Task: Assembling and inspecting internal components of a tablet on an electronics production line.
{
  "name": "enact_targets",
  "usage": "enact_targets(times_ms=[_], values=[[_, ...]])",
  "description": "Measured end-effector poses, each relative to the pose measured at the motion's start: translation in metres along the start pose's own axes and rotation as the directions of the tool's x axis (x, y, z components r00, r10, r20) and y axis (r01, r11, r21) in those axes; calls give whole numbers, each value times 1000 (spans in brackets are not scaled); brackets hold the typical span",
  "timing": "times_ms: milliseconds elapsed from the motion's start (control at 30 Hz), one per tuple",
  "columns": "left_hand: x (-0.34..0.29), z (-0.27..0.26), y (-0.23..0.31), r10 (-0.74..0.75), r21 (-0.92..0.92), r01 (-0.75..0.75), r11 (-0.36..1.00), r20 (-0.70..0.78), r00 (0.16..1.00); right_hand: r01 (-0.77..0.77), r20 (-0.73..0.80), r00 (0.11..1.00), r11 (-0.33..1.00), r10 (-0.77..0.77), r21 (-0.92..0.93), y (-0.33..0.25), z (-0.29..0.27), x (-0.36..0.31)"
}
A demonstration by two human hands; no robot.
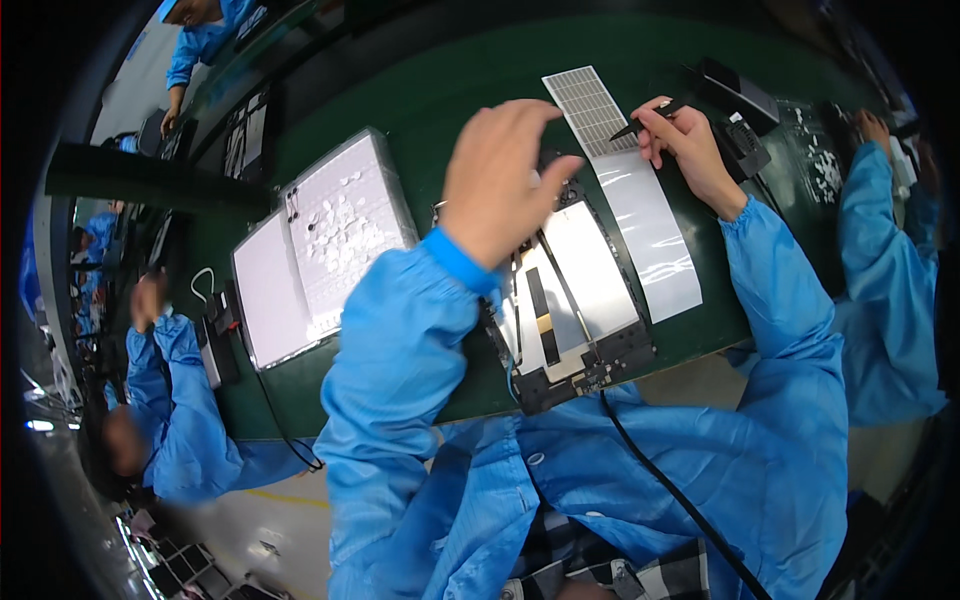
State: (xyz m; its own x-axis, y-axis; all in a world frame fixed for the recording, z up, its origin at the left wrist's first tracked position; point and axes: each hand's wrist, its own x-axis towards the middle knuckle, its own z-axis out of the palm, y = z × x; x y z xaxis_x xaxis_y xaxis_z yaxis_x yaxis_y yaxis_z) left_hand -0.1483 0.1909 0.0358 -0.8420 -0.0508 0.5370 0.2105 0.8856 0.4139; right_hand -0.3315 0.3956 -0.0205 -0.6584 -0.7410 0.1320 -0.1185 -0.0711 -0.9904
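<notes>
At the left edge, a co-worker in blue sleeves [185,390] sat with hands together at the green desk [700,328]; a second co-worker [215,30] reached in at the far left. To the right of the nearer co-worker, a dark box [217,345] with a pale cord loop lay by the pale sheet [268,290]. Overlapping that sheet's right side was a clear-covered white pad [365,170], its middle scattered with small white pieces [345,228].

Left hand [505,178]: above the far left part of an opened device [588,258], grip spread, thumb apart from the fingers; contact could not be told. The device, with silver panels and a black frame, lay at the near edge of the desk, between the forearms. A black cable [655,470] ran from its near end.

Just right of the device, a long strip [655,240] extended from near to far, glossy and white, ending in a grid of small pale labels [588,105]. Right hand [685,142]: grip pinching a slim black tool [632,128], tip at the grid's near right part; touch uncertain. Farther right: a black box [738,97], a clear bag [815,165] of white bits, and another co-worker's blue sleeve [868,215].
</notes>
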Motion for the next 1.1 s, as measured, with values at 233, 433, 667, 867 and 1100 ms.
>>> enact_targets(times_ms=[233,433,667,867,1100], values=[[-58,-31,-21,-70,33,67,997,98,993,-82,125,988,995,88,-49,-17,61,12],[-64,-21,-13,-93,-59,103,993,152,984,-61,176,981,994,77,-96,-9,78,20],[-64,-18,-18,-46,-3,48,999,212,976,-53,181,981,995,69,-90,-7,76,23],[-66,-20,-15,-11,24,5,1000,229,973,-31,195,980,996,48,-88,-8,80,20],[-63,-17,-14,11,100,-40,994,280,960,164,83,985,969,-150,-187,-12,85,12]])
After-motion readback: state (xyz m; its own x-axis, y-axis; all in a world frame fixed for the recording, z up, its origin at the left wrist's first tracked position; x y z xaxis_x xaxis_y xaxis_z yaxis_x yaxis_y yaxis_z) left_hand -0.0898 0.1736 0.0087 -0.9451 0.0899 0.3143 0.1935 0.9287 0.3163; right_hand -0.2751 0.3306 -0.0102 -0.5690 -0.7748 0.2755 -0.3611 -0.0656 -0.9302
